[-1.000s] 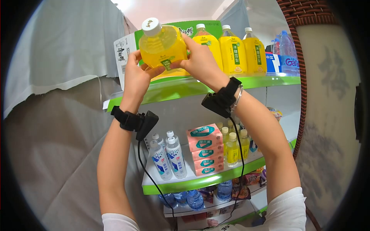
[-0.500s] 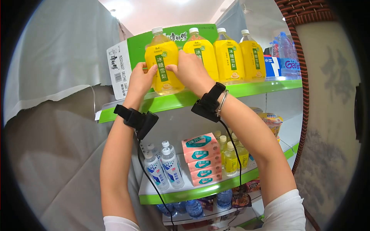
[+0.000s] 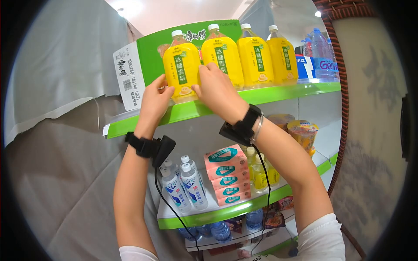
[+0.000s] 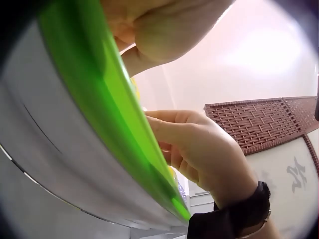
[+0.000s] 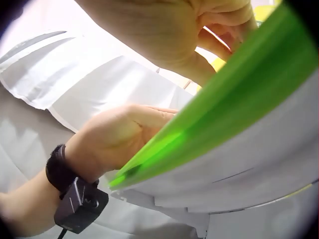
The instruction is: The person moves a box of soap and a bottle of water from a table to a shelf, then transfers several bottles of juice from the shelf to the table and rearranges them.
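A large bottle of yellow drink point(image 3: 185, 58) with a white cap and green label strip stands upright at the left end of a row on the top shelf. My left hand point(image 3: 153, 99) holds its lower left side, thumb at the bottle's edge. On the other side my right hand point(image 3: 221, 92) holds it, fingers in front of the neighbouring bottle point(image 3: 226, 69) and thumb at the lower right. From the left wrist view, the right hand point(image 4: 197, 144) reaches over the green shelf edge point(image 4: 119, 114), which hides most of the bottle.
Two similar yellow bottles point(image 3: 254, 56) continue the row rightward. A green carton point(image 3: 150, 54) stands behind. Below are white-capped bottles point(image 3: 193, 185), stacked pink tissue packs point(image 3: 226, 167) and cup noodles point(image 3: 302, 132). A grey curtain point(image 3: 65, 152) hangs left; a cable point(image 3: 265, 209) trails from the right wrist.
The yellow bottle came down from a tilted, raised position to stand upright on the shelf, then slid back from the front edge. Both hands lowered with it and stay at its sides.
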A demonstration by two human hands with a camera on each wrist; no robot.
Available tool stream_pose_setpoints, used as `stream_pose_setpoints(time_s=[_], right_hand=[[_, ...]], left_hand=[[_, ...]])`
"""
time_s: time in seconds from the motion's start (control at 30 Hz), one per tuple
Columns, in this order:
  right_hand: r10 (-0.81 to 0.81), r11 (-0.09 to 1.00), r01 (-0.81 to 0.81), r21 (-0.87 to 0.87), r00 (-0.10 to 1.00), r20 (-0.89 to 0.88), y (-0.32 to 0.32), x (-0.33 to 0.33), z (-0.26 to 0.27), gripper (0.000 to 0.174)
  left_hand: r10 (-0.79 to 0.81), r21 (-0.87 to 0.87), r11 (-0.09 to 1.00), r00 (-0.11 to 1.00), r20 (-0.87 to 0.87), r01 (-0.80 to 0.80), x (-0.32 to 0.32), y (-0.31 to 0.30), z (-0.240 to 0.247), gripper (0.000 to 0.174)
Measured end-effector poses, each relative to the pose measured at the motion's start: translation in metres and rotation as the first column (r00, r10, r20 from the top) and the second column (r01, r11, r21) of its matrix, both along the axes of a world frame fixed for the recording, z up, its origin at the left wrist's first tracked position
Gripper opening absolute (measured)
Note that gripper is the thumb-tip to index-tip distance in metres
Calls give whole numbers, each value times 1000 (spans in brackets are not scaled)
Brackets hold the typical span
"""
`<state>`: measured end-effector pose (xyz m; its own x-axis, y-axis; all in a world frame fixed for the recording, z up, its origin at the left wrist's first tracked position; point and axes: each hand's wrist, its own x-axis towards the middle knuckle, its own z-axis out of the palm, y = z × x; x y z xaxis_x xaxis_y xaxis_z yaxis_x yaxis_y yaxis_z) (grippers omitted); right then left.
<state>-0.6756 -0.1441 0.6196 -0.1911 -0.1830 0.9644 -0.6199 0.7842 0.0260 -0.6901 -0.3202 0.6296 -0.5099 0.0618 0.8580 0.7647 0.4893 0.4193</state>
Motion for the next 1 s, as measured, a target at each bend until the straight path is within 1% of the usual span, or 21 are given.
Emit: stream_pose_setpoints(time_s=[0.03, 0.1, 0.13, 0.17, 0.23, 0.27, 0.3, 0.33, 0.37, 0.4, 0.43, 0.47, 0.5, 0.53, 0.57, 0.63, 0.67, 0.7, 0.83, 0.9, 1.0], right_hand=[[38, 999, -38, -4, 998, -41, 3, 8, -8, 29], [143, 990, -144, -2, 981, -130, 11, 26, -30, 31], [208, 978, -210, 6, 962, -176, 18, 37, -46, 30], [240, 971, -237, 39, 965, -103, 25, 58, -62, 32], [279, 957, -276, 88, 960, -22, 41, 89, -107, 35], [294, 952, -300, 55, 952, 87, 48, 103, -136, 34], [313, 946, -325, 24, 928, 203, 54, 118, -166, 32], [294, 950, -311, 22, 917, 271, 57, 130, -193, 29], [288, 952, -307, -4, 887, 362, 62, 140, -221, 29], [287, 955, -289, -62, 854, 433, 67, 145, -253, 29], [292, 957, -243, -161, 811, 507, 72, 151, -287, 28], [281, 950, -122, -289, 740, 612, 74, 161, -317, 27], [243, 939, -16, -343, 737, 631, 77, 170, -352, 27], [233, 914, 87, -396, 688, 687, 77, 185, -377, 26], [228, 876, 195, -441, 638, 735, 76, 201, -398, 25], [137, 833, 366, -414, 589, 796, 73, 233, -435, 24], [91, 815, 425, -394, 577, 812, 71, 249, -451, 25], [43, 794, 484, -369, 560, 827, 69, 265, -465, 26], [-102, 726, 646, -237, 442, 891, 70, 332, -471, 27], [-170, 639, 736, -223, 418, 892, 73, 363, -476, 28], [-258, 500, 837, -221, 388, 885, 72, 406, -485, 29]], left_hand=[[-10, -5, 1000, 1000, 5, 10, 6, -1, -7, 47], [-123, 79, 987, 976, -180, 139, 28, -6, -29, 44], [-192, 117, 968, 959, -210, 220, 46, -5, -45, 41], [-261, 153, 941, 934, -243, 303, 65, -5, -66, 38], [-261, 88, 955, 941, -216, 285, 91, -18, -117, 35], [-268, -62, 964, 939, -216, 260, 104, -27, -141, 32], [-245, -142, 965, 955, -170, 222, 119, -30, -167, 29], [-286, -127, 953, 954, -90, 274, 129, -29, -198, 25], [-236, -336, 920, 970, -66, 201, 134, -33, -227, 22], [-335, -354, 875, 941, 50, 331, 134, -29, -252, 21], [-428, -357, 812, 887, 175, 462, 132, -23, -278, 21], [-468, -357, 782, 860, 204, 511, 130, -18, -308, 21], [-509, -213, 769, 779, 365, 603, 126, -13, -340, 21], [-545, -63, 746, 663, 513, 663, 125, -7, -365, 21], [-578, -62, 698, 612, 540, 713, 127, 1, -380, 21], [-564, 102, 724, 501, 656, 682, 134, 19, -408, 21], [-588, 153, 698, 438, 680, 700, 134, 28, -431, 20], [-625, 351, 671, 244, 741, 653, 141, 39, -451, 20], [-630, 434, 559, 21, 776, 707, 171, 78, -502, 22], [-589, 439, 469, -98, 802, 766, 194, 92, -512, 22], [-506, 404, 365, -186, 842, 839, 218, 105, -522, 23]])
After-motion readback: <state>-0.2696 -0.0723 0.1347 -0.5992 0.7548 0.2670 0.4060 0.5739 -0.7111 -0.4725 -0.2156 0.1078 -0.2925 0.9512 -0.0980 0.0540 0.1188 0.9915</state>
